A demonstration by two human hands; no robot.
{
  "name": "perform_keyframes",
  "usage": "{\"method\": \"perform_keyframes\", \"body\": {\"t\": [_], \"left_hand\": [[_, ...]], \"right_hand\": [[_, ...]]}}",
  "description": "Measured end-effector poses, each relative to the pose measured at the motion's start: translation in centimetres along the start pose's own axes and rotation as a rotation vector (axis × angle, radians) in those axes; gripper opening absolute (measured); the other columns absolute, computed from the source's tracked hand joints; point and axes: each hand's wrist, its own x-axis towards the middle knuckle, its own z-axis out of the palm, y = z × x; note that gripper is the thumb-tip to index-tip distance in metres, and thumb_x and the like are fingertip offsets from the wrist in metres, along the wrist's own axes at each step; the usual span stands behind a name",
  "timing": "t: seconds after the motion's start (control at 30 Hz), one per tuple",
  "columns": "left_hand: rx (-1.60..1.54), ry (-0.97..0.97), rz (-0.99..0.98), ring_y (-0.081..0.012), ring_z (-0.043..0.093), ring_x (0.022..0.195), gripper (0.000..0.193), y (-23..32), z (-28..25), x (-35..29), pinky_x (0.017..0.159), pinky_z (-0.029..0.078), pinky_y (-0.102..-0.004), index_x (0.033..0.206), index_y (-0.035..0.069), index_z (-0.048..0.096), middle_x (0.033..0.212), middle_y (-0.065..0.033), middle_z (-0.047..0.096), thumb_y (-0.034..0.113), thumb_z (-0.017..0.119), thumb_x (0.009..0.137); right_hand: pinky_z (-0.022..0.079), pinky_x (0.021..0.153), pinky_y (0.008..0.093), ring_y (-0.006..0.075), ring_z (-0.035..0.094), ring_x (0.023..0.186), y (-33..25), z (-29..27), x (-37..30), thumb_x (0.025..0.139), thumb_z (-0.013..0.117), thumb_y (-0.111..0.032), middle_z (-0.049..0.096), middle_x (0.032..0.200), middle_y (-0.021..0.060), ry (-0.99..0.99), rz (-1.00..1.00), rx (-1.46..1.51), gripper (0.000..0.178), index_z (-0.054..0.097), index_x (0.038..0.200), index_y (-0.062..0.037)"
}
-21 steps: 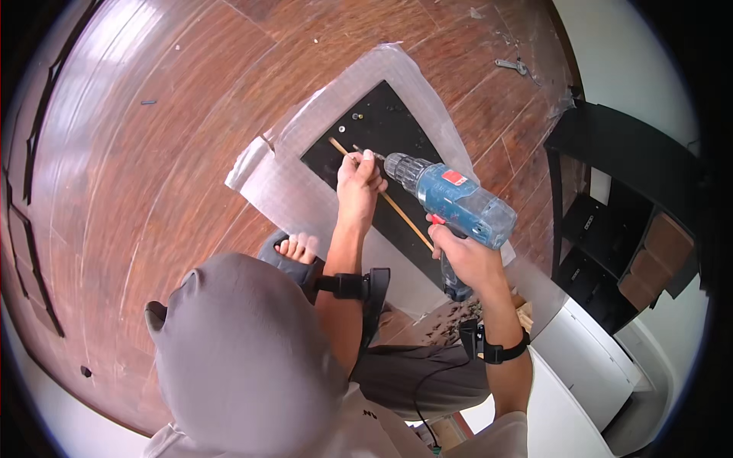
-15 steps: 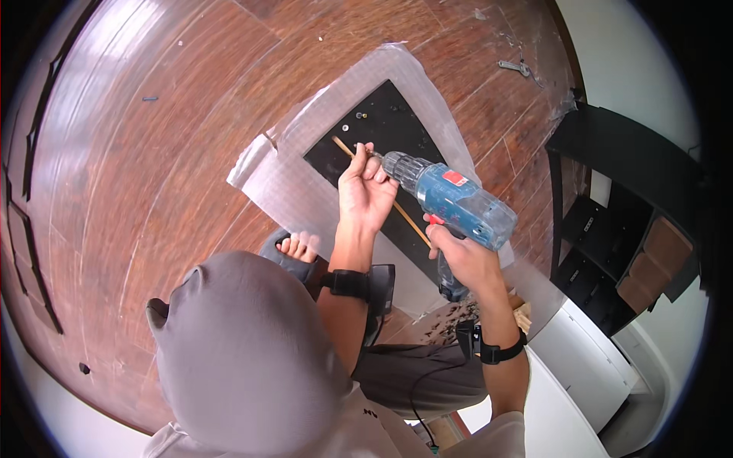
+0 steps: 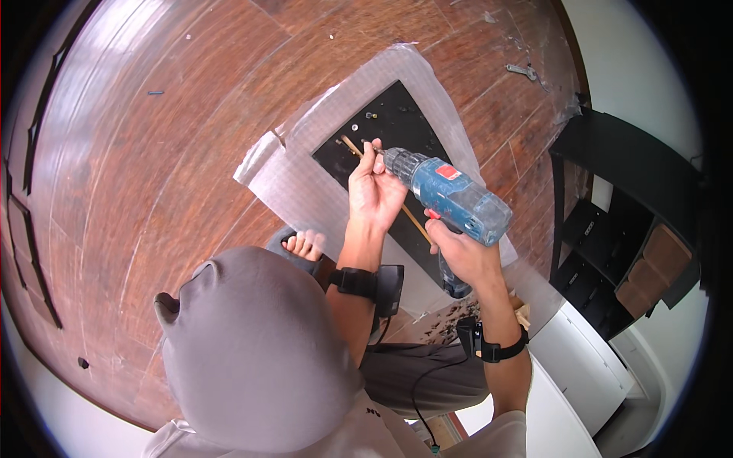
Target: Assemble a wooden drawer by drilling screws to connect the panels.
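My right hand [image 3: 464, 248] is wrapped round the grip of a blue cordless drill [image 3: 462, 200], one finger by its red trigger. The drill points left and away, over a black panel [image 3: 397, 114]. At its chuck [image 3: 403, 163], the fingertips of my left hand [image 3: 376, 187] pinch a thin bit, mostly hidden by the fingers. Below the hands, a narrow tan strip [image 3: 417, 223] runs lengthwise along the panel, partly covered by my left hand. Small fittings, one a pale round piece [image 3: 354, 127] and one a screw-like piece [image 3: 371, 115], lie on the panel's far part.
The panel rests on a white foam sheet [image 3: 263, 160] on the wooden floor [image 3: 191, 153]. A wrench-like tool [image 3: 522, 72] lies far right. Black shelving [image 3: 611, 153] stands to the right, beside a white cabinet [image 3: 584, 366]. Dark shavings [image 3: 450, 322] lie near my knee.
The view has shifted slightly, so the panel and floor sit a little further right. Both hands keep their holds; the drill has tilted slightly against the panel.
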Motion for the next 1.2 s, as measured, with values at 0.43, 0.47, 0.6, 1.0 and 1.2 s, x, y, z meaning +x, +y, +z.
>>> {"method": "perform_keyframes", "body": {"t": [0.43,0.47,0.6,1.0,1.2], "left_hand": [[0.067,-0.002,0.016,-0.0229,0.064,0.088,0.024,1.8,0.5,1.2,0.087,0.051,-0.0420,0.101,0.010,0.063,0.090,-0.0063,0.067,0.029,0.047,0.102],[0.056,-0.018,0.005,-0.0230,0.065,0.089,0.025,1.7,0.4,1.3,0.088,0.051,-0.0425,0.102,0.010,0.064,0.091,-0.0070,0.068,0.028,0.047,0.102],[0.046,-0.023,-0.009,-0.0237,0.065,0.092,0.024,1.7,-0.1,1.6,0.091,0.050,-0.0443,0.103,0.009,0.065,0.093,-0.0080,0.069,0.026,0.047,0.102],[0.105,0.102,0.075,-0.0149,0.060,0.076,0.025,1.2,1.6,1.3,0.077,0.051,-0.0326,0.107,0.009,0.062,0.092,-0.0032,0.069,0.027,0.046,0.102],[0.157,0.144,0.055,-0.0119,0.058,0.072,0.025,1.3,1.0,0.8,0.074,0.050,-0.0300,0.107,0.009,0.061,0.092,-0.0018,0.069,0.027,0.045,0.103]], "right_hand": [[0.051,0.068,0.0306,0.0157,0.066,0.075,-2.2,0.8,1.9,0.078,0.066,-0.010,0.069,0.082,0.0071,-0.036,-0.094,-0.280,0.017,0.068,0.093,-0.0020],[0.052,0.071,0.0310,0.0169,0.067,0.079,-2.2,0.7,2.1,0.077,0.066,-0.010,0.070,0.084,0.0076,-0.041,-0.073,-0.317,0.017,0.069,0.093,-0.0026],[0.052,0.072,0.0309,0.0177,0.068,0.079,-2.3,0.7,2.1,0.077,0.066,-0.011,0.070,0.085,0.0079,-0.028,-0.083,-0.259,0.019,0.069,0.094,-0.0030],[0.052,0.065,0.0361,0.0287,0.072,0.080,-5.5,0.5,3.9,0.079,0.069,-0.020,0.068,0.076,0.0187,-0.090,-0.135,-0.305,0.025,0.067,0.094,0.0003],[0.052,0.062,0.0362,0.0311,0.071,0.084,-7.9,1.0,3.9,0.081,0.071,-0.024,0.067,0.074,0.0225,-0.112,-0.098,-0.326,0.030,0.066,0.089,0.0047]]}}
